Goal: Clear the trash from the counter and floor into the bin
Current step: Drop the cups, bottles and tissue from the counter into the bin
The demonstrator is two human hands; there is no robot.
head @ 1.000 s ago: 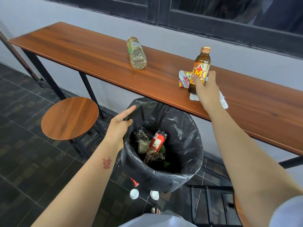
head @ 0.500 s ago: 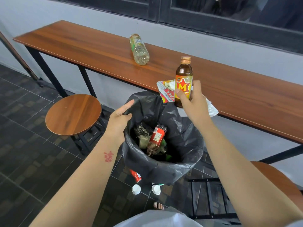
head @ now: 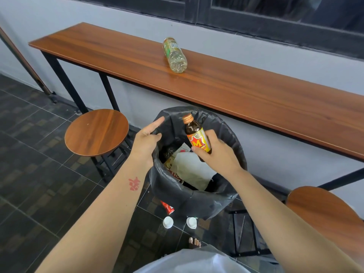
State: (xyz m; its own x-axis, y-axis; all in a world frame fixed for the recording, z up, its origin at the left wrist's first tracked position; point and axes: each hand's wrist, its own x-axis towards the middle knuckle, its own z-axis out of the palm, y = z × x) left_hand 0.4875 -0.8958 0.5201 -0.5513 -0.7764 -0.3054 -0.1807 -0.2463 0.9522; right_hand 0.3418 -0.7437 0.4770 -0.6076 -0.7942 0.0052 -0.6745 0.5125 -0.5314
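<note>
The brown glass bottle (head: 197, 137) is held over the mouth of the bin (head: 232, 194), tilted with its cap toward the far rim, so that it can be dropped straight in. It is gripped round its lower body by the right hand (head: 216, 154), fingers closed on the label. Below it, inside the black liner, a white tissue (head: 194, 168) and a printed wrapper (head: 173, 170) are seen lying on top of the other rubbish.

The liner's near left edge is pinched and pulled outward by the left hand (head: 146, 140), the forefinger left extended; this is judged to keep the opening wide and the bag from collapsing.

On the bench (head: 256, 91) a clear plastic bottle (head: 175, 55) is left lying on its side, well apart from the bin, not yet collected. On the floor (head: 39, 184), just beside the bin's base, two white caps (head: 168, 222) and a red scrap (head: 167, 207) remain to be picked up. A round stool (head: 96, 132) stands to the left of the bin. The task is judged partly done: release of the glass bottle comes next, then the bench bottle and floor litter.
</note>
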